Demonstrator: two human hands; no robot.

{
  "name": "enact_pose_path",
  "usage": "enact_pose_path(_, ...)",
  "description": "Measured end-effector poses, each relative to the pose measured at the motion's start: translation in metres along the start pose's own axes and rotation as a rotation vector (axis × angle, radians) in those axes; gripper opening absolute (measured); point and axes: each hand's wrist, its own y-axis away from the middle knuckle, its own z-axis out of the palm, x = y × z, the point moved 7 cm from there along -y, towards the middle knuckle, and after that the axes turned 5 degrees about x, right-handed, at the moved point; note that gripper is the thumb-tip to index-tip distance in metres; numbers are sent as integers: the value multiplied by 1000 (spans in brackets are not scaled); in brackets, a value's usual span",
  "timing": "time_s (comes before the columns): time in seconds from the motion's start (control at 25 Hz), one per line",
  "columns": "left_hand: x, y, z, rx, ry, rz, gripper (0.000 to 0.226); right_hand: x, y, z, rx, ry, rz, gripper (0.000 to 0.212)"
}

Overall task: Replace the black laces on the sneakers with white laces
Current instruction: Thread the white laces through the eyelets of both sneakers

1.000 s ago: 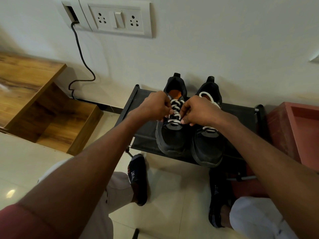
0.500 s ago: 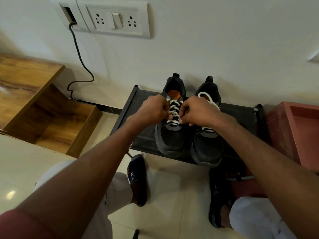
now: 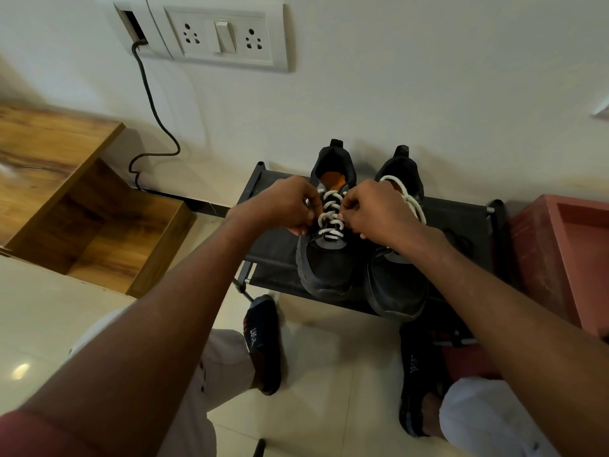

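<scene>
- Two black sneakers stand side by side on a dark fabric rack (image 3: 461,222), heels toward the wall, toes over its front edge.
- The left sneaker (image 3: 324,258) sits near the middle of the rack; white lace (image 3: 330,214) crosses its eyelets in several rows.
- The right sneaker (image 3: 397,291) stands just beside it, with a loose white lace (image 3: 410,199) looping out of its collar.
- The left hand (image 3: 285,206) has its fingers curled at the left side of the left sneaker's lacing; the right hand (image 3: 372,212) has its fingers curled at the right side. Each seems to pinch the lace, though the fingertips hide the contact.
- The rack stands against a cream wall (image 3: 428,77) on pale glossy floor tiles (image 3: 329,374).
- A white socket plate (image 3: 217,34) is set in the wall; a black cable (image 3: 155,110) drops from it to the floor.
- A wooden shelf unit (image 3: 82,209) stands left of the rack, a red box (image 3: 566,258) right of it.
- The person's feet in dark sandals (image 3: 263,341) rest on the tiles before the rack.
</scene>
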Motion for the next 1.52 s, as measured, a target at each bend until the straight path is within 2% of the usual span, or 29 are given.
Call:
enact_pose_path(0.24,5,-4,0,141,-42,53,12,-8,-2,8,60,162,-125,10)
enact_pose_path(0.36,8,-4,1,209,-83,75,14,-5,-1,3,57,49,-78,10)
enact_pose_path(0.64,9,-4,1,184,-89,87,8,-4,0,-4,-13,-86,-3,9)
enact_pose_path(0.72,8,-5,2,174,-89,82,8,-2,2,-3,-34,-61,17,11)
enact_pose_path(1.0,8,-8,4,149,-67,73,9,8,-2,6,39,-82,124,24)
enact_pose_path(1.16,6,-8,4,154,-74,64,4,9,0,6,0,-171,122,13)
enact_pose_path(1.32,7,-7,3,167,-61,61,6,12,3,2,23,-116,130,11)
enact_pose_path(1.52,10,-8,5,170,-68,65,6,6,-2,6,25,57,58,23)
